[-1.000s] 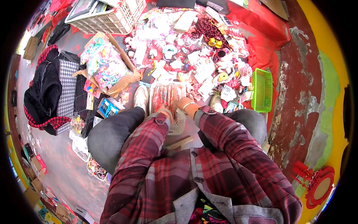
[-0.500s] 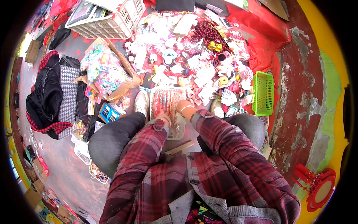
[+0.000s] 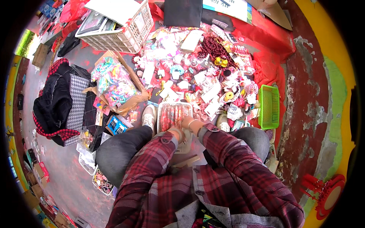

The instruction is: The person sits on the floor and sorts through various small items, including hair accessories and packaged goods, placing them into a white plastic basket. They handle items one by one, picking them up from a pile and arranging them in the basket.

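White perforated basket (image 3: pixel 184 148) around slender reddish pieces (image 3: pixel 172 114)

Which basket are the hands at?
The whitish basket between the shoes, holding reddish items: left hand and right hand are at it. The green basket and large crate sit apart.

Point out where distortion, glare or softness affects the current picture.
Head view: corners go black and the yellow band at right bows along the fisheye rim; head view: bright light washes out pale pieces in the heap; head view: the left hand and right hand look small and soft at the white basket, individual fingers hard to make out.
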The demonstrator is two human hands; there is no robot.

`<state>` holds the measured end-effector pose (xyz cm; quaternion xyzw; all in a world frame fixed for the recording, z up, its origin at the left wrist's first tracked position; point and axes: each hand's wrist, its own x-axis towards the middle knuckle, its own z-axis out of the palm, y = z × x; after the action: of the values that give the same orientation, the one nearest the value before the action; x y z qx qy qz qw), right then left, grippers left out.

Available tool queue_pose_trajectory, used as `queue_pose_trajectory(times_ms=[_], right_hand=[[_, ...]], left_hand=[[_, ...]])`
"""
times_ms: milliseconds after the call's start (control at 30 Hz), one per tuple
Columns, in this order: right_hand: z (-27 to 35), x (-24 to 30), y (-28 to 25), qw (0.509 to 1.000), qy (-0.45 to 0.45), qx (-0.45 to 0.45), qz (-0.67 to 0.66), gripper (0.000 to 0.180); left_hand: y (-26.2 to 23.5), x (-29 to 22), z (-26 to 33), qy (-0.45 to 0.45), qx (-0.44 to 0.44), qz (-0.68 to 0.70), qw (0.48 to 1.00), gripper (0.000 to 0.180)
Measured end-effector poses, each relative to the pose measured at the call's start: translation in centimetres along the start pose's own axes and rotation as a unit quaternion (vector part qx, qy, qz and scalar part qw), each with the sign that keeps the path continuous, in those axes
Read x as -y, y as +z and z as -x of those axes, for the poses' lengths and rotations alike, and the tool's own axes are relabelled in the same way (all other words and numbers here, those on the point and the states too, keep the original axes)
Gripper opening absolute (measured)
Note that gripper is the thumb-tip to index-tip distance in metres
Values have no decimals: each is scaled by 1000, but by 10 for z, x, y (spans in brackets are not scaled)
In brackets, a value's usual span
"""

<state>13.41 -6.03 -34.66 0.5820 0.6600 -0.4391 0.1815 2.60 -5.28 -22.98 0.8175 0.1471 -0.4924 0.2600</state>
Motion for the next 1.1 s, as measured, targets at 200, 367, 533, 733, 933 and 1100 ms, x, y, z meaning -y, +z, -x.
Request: queue_pose_trajectory(times_ms=[200,367,533,733,933,1100], right_hand=[[-8,-20,-34,956,8,85,282,27],[10,6,-91,974,64,-152,-153,33],[-30,-5,-144,960,110,-225,-121,26],[-45,12,-229,967,40,-242,-68,31],[-72,47,-293,955,62,-288,-36,36],[-120,78,-331,980,55,-193,-1,69]], left_hand=[[-64,41,68,-33,-146,53,987,28],[-134,104,185,-115,-303,49,945,20],[-137,69,293,-105,-474,-79,871,24],[-74,12,305,27,-439,50,897,36],[-95,55,284,30,-468,75,880,42],[-119,82,292,38,-463,96,880,42]])
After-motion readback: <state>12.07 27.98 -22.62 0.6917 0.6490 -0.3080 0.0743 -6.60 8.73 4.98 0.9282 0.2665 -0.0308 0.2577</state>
